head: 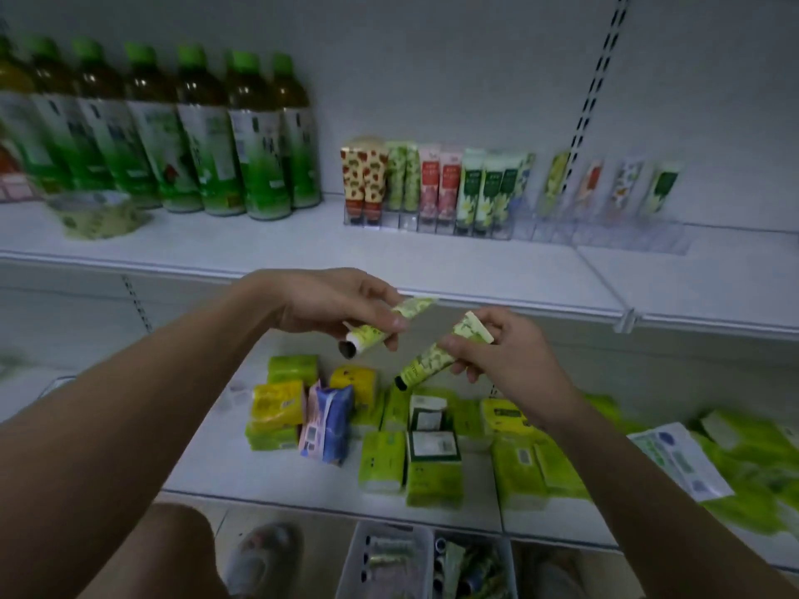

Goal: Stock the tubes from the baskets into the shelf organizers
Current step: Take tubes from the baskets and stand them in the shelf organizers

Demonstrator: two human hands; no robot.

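left hand (333,309) pinches a pale green tube (380,328), cap down-left | right hand (497,348) grips a matching tube (436,354) | both below the clear shelf organizers (510,227) | advice: seat each cap-down beside the like green print | labels blurred, unreadable

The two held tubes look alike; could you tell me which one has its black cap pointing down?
The tube in the right hand: it slants cap-down, while the left hand's tube lies nearly level.
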